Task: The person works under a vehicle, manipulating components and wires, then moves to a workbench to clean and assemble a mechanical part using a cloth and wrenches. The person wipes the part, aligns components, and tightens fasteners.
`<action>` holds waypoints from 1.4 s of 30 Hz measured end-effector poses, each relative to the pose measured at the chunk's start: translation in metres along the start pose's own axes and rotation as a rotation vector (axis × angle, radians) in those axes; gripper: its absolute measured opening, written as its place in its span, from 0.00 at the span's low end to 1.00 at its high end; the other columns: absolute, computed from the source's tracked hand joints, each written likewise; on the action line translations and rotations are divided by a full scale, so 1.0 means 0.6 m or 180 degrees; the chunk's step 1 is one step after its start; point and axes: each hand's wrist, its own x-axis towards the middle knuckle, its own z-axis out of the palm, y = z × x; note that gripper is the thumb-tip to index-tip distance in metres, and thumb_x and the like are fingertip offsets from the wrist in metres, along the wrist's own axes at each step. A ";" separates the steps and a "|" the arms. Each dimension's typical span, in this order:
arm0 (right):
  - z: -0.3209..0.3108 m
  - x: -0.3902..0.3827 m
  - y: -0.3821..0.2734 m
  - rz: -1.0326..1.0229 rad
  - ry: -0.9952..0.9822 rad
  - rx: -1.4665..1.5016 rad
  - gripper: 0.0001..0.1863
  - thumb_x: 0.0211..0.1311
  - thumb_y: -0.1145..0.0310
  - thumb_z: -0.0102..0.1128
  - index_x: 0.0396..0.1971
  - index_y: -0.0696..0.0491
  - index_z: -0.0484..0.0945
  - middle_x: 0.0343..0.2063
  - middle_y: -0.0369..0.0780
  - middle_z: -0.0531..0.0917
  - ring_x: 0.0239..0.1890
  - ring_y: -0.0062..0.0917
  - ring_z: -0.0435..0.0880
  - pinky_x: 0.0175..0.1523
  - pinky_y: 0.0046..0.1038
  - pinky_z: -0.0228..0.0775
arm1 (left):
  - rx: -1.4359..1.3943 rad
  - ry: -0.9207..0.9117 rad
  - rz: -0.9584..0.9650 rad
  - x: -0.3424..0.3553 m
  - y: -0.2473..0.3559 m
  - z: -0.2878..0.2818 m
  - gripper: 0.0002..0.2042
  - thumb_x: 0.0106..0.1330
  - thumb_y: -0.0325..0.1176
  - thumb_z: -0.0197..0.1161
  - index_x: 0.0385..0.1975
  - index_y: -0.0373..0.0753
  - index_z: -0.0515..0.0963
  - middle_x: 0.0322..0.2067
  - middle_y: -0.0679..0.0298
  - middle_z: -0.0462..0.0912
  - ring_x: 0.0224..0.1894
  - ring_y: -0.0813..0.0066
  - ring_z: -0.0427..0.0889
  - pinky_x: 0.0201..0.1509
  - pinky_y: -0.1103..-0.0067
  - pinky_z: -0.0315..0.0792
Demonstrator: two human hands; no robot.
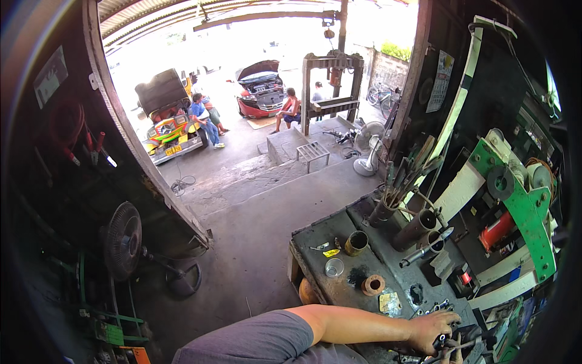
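My left arm reaches across the bench from a grey sleeve, and my left hand (431, 332) is curled over small dark metal parts near the bench's right front. A dark round piece (443, 338) shows by its fingertips; its kind is unclear. Just below, at the picture's lower edge, my right hand (453, 354) shows only in part, its fingers closed around something dark. The two hands are close together. Several sockets or ring-shaped metal pieces (442, 305) lie beyond my left hand. A yellowish, stained packet (390, 304) rests on the bench to its left.
The dark workbench (327, 282) carries a rusty ring-shaped part (373, 285), a clear cup (334, 267), a metal can (356, 243) and upright tubes (414, 230) of tools. A green press frame (515, 200) stands right. Fans, people and open-hooded vehicles are farther off.
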 end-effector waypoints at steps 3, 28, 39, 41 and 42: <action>0.011 -0.009 -0.003 -0.0324 0.0623 -0.0245 0.17 0.83 0.71 0.65 0.62 0.65 0.87 0.46 0.44 0.92 0.43 0.28 0.89 0.49 0.31 0.82 | -0.0021 -0.0019 0.0048 -0.001 0.005 -0.002 0.23 0.48 0.43 0.82 0.40 0.36 0.86 0.76 0.37 0.67 0.81 0.32 0.64 0.86 0.47 0.58; -0.034 0.110 -0.224 0.0767 -0.2302 -0.4553 0.32 0.80 0.37 0.55 0.41 0.52 0.94 0.34 0.51 0.92 0.47 0.49 0.94 0.57 0.52 0.84 | 0.0867 -0.0501 0.0532 0.026 0.046 -0.017 0.14 0.64 0.40 0.77 0.46 0.43 0.92 0.64 0.57 0.82 0.74 0.47 0.74 0.80 0.52 0.65; -0.061 0.120 -0.228 -0.1090 -0.3235 -0.5607 0.25 0.78 0.44 0.61 0.34 0.49 0.95 0.31 0.44 0.93 0.48 0.39 0.95 0.63 0.47 0.81 | 0.0728 -0.0240 0.0693 0.020 0.038 -0.009 0.10 0.62 0.37 0.74 0.38 0.39 0.92 0.65 0.55 0.79 0.75 0.47 0.71 0.82 0.52 0.63; -0.054 0.117 -0.212 0.1192 -0.2075 -0.4221 0.32 0.78 0.39 0.60 0.27 0.51 0.93 0.27 0.49 0.91 0.39 0.44 0.95 0.56 0.50 0.84 | 0.0712 -0.0417 0.0594 0.019 0.038 -0.009 0.12 0.60 0.37 0.76 0.40 0.38 0.92 0.66 0.55 0.79 0.76 0.47 0.70 0.82 0.51 0.63; -0.056 0.115 -0.213 0.0985 -0.1924 -0.4201 0.30 0.76 0.40 0.62 0.29 0.51 0.94 0.28 0.50 0.91 0.40 0.45 0.95 0.56 0.51 0.84 | 0.0763 -0.0487 0.0582 0.021 0.037 -0.012 0.13 0.61 0.38 0.76 0.42 0.39 0.91 0.66 0.54 0.79 0.76 0.45 0.70 0.81 0.50 0.63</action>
